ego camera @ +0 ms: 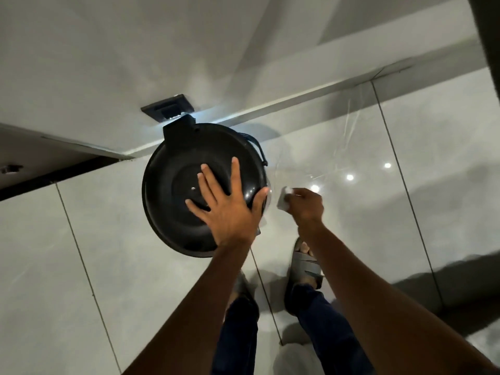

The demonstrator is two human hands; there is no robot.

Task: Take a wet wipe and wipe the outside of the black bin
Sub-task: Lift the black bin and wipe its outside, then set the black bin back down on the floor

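Observation:
The round black bin (176, 190) stands on the glossy grey floor against the white wall, seen from straight above with its lid shut. My left hand (230, 207) lies flat on the lid's right half, fingers spread, thumb over the rim. My right hand (305, 204) hangs just right of the bin, closed around a small folded white wet wipe (283, 200). The wipe is a short gap from the bin's right side and does not touch it. The bin's side walls are mostly hidden below the lid.
A black wall socket (169, 107) sits right behind the bin. A dark gap (54, 174) runs under the wall at left. My feet in grey sandals (305, 263) stand close below the bin. Shiny floor tiles (405, 185) spread to the right.

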